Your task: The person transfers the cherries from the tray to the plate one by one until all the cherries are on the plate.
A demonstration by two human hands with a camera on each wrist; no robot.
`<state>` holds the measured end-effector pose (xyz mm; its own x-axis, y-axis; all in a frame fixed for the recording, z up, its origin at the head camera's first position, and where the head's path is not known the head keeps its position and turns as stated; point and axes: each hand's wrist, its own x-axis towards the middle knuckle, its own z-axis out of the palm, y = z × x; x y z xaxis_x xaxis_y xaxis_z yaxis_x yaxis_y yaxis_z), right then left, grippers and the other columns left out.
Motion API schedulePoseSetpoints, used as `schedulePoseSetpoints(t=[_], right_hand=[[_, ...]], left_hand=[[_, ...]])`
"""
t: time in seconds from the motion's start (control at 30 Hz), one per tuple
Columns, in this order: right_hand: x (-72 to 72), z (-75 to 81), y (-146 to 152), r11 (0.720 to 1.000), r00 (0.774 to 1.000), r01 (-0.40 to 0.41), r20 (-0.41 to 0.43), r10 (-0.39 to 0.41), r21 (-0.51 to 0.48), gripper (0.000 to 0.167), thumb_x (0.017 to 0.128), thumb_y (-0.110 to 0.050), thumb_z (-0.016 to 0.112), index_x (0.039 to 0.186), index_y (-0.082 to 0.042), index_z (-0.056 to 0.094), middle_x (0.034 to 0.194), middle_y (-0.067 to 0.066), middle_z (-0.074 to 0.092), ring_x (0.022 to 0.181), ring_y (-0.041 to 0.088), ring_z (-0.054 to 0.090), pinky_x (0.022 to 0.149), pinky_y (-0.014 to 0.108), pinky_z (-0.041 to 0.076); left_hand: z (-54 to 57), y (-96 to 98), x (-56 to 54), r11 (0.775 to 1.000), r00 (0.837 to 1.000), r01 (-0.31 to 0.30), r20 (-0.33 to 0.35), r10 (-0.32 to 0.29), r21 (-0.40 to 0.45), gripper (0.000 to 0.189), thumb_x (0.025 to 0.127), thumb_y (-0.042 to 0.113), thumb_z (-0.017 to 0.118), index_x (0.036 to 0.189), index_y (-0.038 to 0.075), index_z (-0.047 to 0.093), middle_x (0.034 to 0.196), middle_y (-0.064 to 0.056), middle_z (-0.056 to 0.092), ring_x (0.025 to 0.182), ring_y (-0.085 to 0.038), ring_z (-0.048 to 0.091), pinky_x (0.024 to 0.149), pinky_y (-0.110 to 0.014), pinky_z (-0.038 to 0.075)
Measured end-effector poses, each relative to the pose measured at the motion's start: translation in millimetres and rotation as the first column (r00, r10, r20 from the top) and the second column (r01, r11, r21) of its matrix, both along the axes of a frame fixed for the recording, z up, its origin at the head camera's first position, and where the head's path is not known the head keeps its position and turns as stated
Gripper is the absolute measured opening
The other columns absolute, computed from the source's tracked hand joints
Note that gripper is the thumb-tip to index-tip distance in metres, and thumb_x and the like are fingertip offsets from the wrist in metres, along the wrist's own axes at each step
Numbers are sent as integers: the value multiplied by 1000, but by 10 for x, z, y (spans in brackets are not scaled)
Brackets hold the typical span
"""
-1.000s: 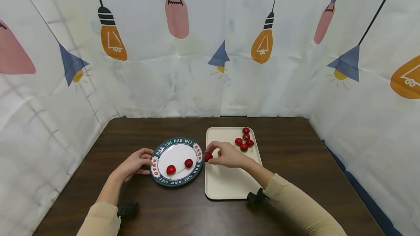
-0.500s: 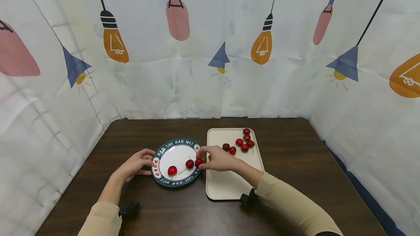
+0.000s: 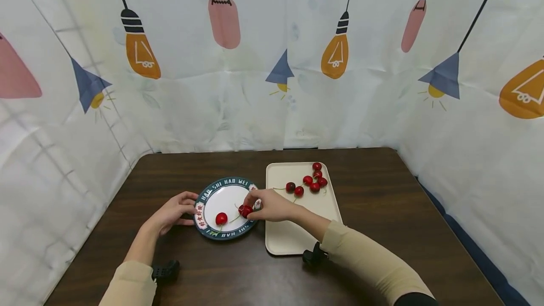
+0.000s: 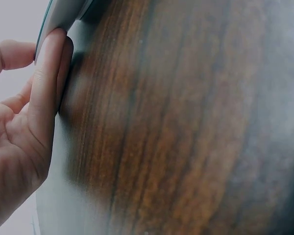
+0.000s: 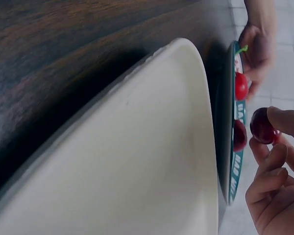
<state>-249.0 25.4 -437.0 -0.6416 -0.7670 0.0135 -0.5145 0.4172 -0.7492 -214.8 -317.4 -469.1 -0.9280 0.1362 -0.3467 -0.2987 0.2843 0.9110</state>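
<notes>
My right hand (image 3: 272, 205) pinches a dark red cherry (image 5: 261, 126) between thumb and fingertips, above the right part of the round plate (image 3: 225, 196). The plate is white with a green patterned rim. Two other cherries lie on it: a bright red cherry (image 3: 221, 218) and a darker cherry (image 5: 239, 135), which in the head view the held one largely overlaps. At the plate's left rim is my left hand (image 3: 175, 211). Its thumb and a finger grip the edge from both sides in the left wrist view.
To the right of the plate lies a cream rectangular tray (image 3: 293, 238) with several cherries (image 3: 314, 187) in its upper part. Everything stands on a dark wooden table (image 3: 361, 192). A printed curtain (image 3: 182, 107) hangs behind and at the sides.
My right hand has carried its cherry leftward from the tray's left edge to over the plate, beside the darker cherry. My left hand has stayed at the rim.
</notes>
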Motion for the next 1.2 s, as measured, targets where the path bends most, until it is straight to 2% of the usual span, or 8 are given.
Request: schedulePoseSetpoints(t=[0.37, 0.63, 0.87, 0.93, 1.1, 1.2], right_hand=[[33, 11, -153, 999, 999, -33, 18, 33, 15, 25, 91, -17, 79, 113, -14, 67, 102, -9, 67, 99, 23, 64, 77, 19, 54], [25, 59, -92, 999, 999, -37, -32, 36, -9, 26, 92, -20, 78, 114, -8, 69, 105, 3, 71, 97, 22, 64, 78, 20, 53], [-43, 104, 240, 999, 998, 39, -45, -39, -7, 23, 94, -17, 74, 114, -6, 69, 105, 2, 70, 90, 25, 62, 72, 26, 51], [-76, 110, 365, 998, 997, 62, -51, -62, -8, 24, 94, -17, 74, 115, -5, 69, 105, 2, 70, 93, 25, 61, 74, 29, 51], [-160, 102, 677, 992, 989, 127, -80, -127, -13, 26, 94, -19, 75, 115, -5, 70, 103, -2, 68, 89, 21, 60, 77, 29, 53], [-191, 88, 875, 986, 984, 165, -61, -167, -35, 25, 94, -17, 75, 114, -2, 69, 101, -1, 68, 84, 20, 60, 73, 29, 54]], left_hand=[[-9, -6, 16, 1000, 1000, 0, -1, 0, 11, 57, 100, 8, 60, 147, -6, 33, 124, -22, 58, 96, -27, 62, 82, -44, 62], [-10, 5, 18, 1000, 1000, -13, -13, 13, 20, 55, 100, 7, 59, 147, -6, 34, 125, -23, 57, 96, -27, 62, 82, -43, 62], [-58, 21, 6, 1000, 1000, -5, -28, 6, 24, 55, 99, 6, 59, 147, -7, 34, 124, -22, 57, 96, -25, 61, 81, -43, 62], [-65, 21, 6, 1000, 999, -5, -32, 5, 21, 55, 99, 6, 59, 147, -7, 34, 125, -22, 56, 97, -26, 61, 81, -42, 62], [-53, 6, -3, 1000, 999, -1, -34, 2, 8, 55, 99, 7, 59, 146, -6, 35, 125, -22, 57, 96, -26, 61, 81, -43, 62], [-42, 5, -17, 1000, 1000, 9, -28, -9, 9, 55, 99, 7, 60, 146, -6, 34, 124, -22, 57, 97, -26, 62, 81, -43, 62]])
